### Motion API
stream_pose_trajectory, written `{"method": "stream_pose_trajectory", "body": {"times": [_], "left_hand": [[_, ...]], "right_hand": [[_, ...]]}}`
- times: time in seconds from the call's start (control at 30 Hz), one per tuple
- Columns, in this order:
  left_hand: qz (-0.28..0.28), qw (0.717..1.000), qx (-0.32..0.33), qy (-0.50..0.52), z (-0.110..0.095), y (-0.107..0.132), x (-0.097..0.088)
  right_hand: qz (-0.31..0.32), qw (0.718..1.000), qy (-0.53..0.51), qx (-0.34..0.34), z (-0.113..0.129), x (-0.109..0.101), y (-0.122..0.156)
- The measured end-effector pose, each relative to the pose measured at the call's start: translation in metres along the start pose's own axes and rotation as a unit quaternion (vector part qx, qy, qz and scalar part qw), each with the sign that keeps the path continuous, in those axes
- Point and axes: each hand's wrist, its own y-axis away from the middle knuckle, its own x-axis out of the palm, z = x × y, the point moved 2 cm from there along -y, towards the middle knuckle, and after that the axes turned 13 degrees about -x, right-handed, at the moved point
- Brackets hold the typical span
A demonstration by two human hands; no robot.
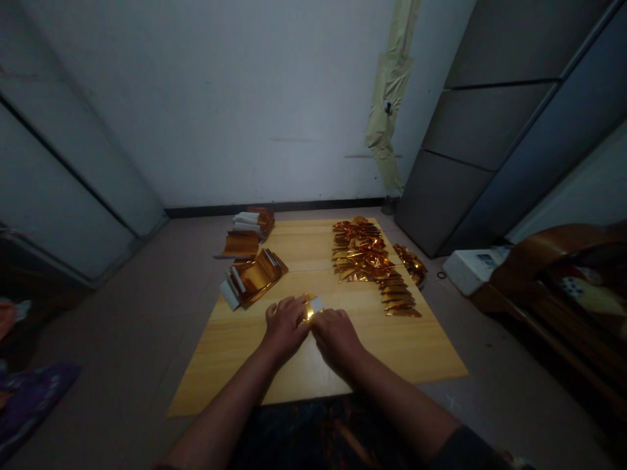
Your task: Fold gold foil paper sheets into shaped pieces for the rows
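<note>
Wooden board [406, 349] lying on a beige floor [112, 339]. Gold foil piece [308, 312] with white paper strip [316, 305] near the board's middle, held between the hands. Left hand [285, 328] and right hand [336, 338] pressed together over it, fingers curled, knuckles up. Just beyond the right hand, folded gold foil strips [360, 251] in a long row, another foil pile [411, 264] at the board's edge. Left side: gold-and-white foil bundles [252, 279]. Further out, white box [473, 271] on the right, grey cabinet [470, 143] behind it, white wall [220, 98].
</note>
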Motion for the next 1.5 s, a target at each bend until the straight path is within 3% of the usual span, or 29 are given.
{"method": "stream_pose_trajectory", "body": {"times": [0.2, 0.47, 0.63, 0.77, 0.93, 1.2, 1.37, 1.5], "left_hand": [[0.006, 0.996, 0.081, -0.03, 0.012, -0.013, -0.016], [-0.006, 0.978, 0.201, -0.054, 0.002, -0.02, -0.009], [0.026, 0.983, 0.184, 0.009, 0.006, -0.024, -0.01], [0.037, 0.978, 0.204, -0.018, 0.003, -0.028, -0.013], [-0.001, 0.97, 0.236, -0.052, 0.005, -0.028, -0.009], [-0.097, 0.947, 0.293, -0.09, 0.01, -0.025, 0.0], [-0.102, 0.946, 0.293, -0.09, 0.008, -0.025, -0.002], [-0.073, 0.958, 0.272, -0.061, 0.008, -0.024, -0.003]], "right_hand": [[0.0, 0.998, 0.05, -0.049, -0.012, -0.005, 0.008], [0.001, 0.998, 0.064, -0.024, -0.03, -0.016, 0.011], [-0.004, 0.999, 0.05, -0.012, -0.038, -0.014, 0.008], [0.014, 0.997, 0.079, -0.021, -0.042, -0.012, 0.001], [0.027, 0.991, 0.121, -0.046, -0.039, -0.007, -0.009], [0.005, 0.989, 0.146, -0.028, -0.031, -0.008, -0.003], [-0.004, 0.986, 0.167, -0.014, -0.029, 0.0, -0.005], [-0.005, 0.986, 0.167, 0.005, -0.029, 0.005, -0.008]]}}
